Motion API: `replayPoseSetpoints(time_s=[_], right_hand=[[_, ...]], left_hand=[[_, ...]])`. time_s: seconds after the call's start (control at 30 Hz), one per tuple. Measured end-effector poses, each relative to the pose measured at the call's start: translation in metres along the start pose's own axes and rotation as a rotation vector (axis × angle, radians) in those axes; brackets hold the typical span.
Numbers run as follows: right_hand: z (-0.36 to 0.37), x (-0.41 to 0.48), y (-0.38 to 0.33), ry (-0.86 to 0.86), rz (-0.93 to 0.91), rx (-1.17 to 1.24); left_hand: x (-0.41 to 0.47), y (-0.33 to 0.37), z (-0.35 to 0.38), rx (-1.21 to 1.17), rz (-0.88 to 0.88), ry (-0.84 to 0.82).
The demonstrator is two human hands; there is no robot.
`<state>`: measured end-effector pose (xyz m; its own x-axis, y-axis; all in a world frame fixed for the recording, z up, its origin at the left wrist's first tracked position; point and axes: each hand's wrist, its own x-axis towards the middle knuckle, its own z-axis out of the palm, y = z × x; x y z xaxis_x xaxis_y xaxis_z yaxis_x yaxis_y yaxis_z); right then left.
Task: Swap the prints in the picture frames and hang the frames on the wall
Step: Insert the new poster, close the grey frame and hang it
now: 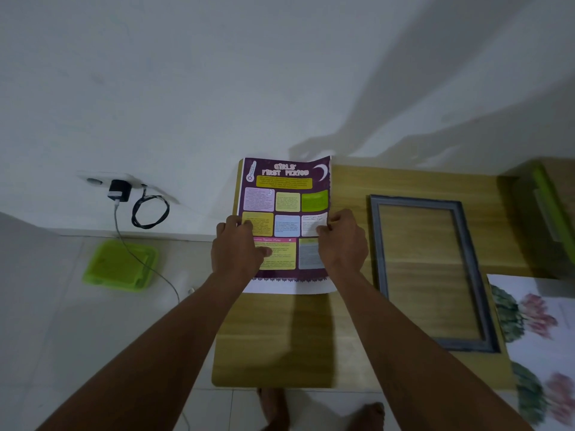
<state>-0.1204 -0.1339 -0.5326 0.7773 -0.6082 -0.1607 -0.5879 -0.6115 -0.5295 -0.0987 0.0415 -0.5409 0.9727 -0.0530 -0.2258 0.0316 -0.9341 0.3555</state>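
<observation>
I see the wooden tabletop (280,337) across the lower centre and right. An empty grey frame (474,275) lies flat on it, right of centre; a floral print (541,337) lies at the lower right edge.

Your left hand (239,247) and right hand (342,241) cover parts of the poster (286,194), whose small panel text is too fine to read. The flower print (538,315) and the blurred green container (550,206) run off the right edge.
</observation>
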Motion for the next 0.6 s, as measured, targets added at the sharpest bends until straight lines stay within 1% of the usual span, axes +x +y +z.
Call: replayPoseSetpoints(time_s=[0.1,0.2,0.23,0.3,0.37,0.43,0.5,0.6], right_hand=[[0.0,-0.001,0.0,-0.021,0.006,0.003],[0.002,-0.003,0.001,0.063,-0.1,-0.096],[0.002,-0.003,0.001,0.064,-0.136,-0.091],[-0.001,-0.003,0.0,-0.026,-0.178,0.039],[-0.004,-0.003,-0.001,-0.135,-0.16,0.178],[-0.007,0.0,0.0,-0.176,-0.097,0.298],[-0.011,0.005,0.0,-0.193,-0.003,0.446],[-0.02,0.007,0.001,-0.245,0.082,0.589]], left_hand=[[-0.001,0.001,-0.001,0.01,0.001,-0.004],[-0.001,0.0,-0.001,0.012,-0.002,-0.004],[-0.001,0.0,-0.002,0.012,-0.002,-0.007],[0.0,0.0,-0.003,0.012,0.005,-0.013],[-0.001,0.0,-0.005,-0.003,0.01,-0.014],[-0.003,-0.001,-0.007,-0.055,0.026,0.009],[-0.005,-0.004,-0.009,-0.145,0.035,0.066],[-0.007,-0.001,-0.017,-0.33,-0.025,0.112]])
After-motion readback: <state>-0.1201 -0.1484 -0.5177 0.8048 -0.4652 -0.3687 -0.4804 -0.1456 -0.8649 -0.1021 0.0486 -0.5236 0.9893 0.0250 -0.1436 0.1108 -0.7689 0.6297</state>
